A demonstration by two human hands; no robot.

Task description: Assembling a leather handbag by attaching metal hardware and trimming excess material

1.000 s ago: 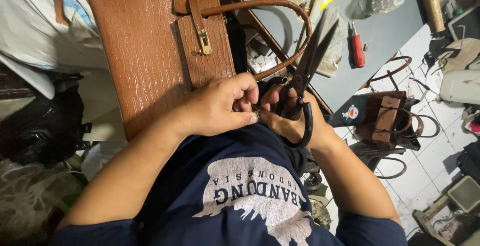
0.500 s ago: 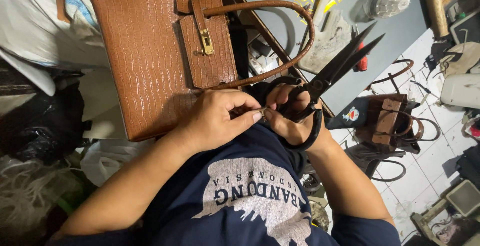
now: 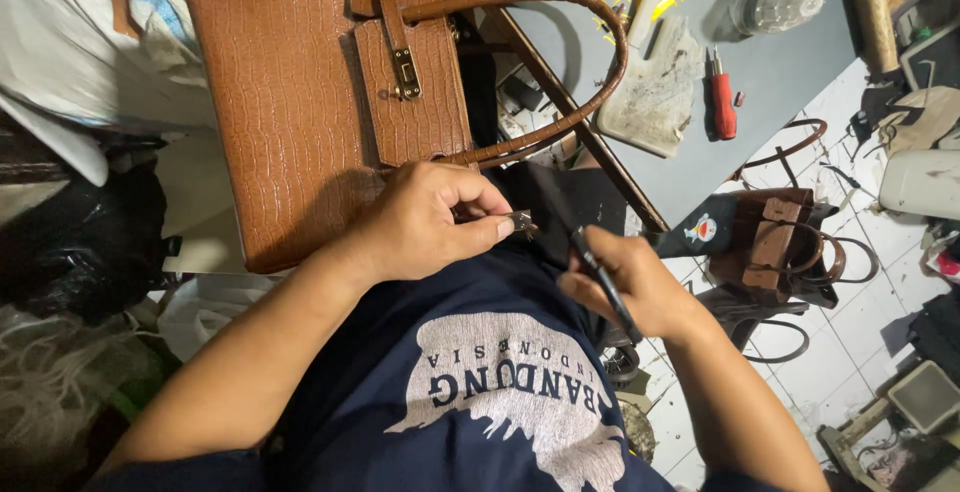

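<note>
A brown crocodile-textured handbag point(image 3: 290, 112) with a strap flap and gold clasp point(image 3: 406, 72) lies in front of me, its curved handle point(image 3: 600, 82) arching to the right. My left hand point(image 3: 425, 222) pinches a small metal fitting point(image 3: 521, 220) near the lower end of the handle. My right hand point(image 3: 630, 287) sits a little to the right, apart from the left, closed around black scissors point(image 3: 603, 277). Only the dark handle part of the scissors shows; the blades are hidden.
A grey table point(image 3: 780, 62) at upper right carries a red-handled screwdriver point(image 3: 722, 102), a stained white pad point(image 3: 655, 92) and a clear dome-shaped lamp point(image 3: 775, 2). A second brown bag point(image 3: 775, 242) stands on the tiled floor at right. Dark bundles point(image 3: 80, 242) lie at left.
The scissors, earlier raised with open blades pointing up and right, have come down. My right hand has moved down and right, away from the left hand, which still pinches near the handle end.
</note>
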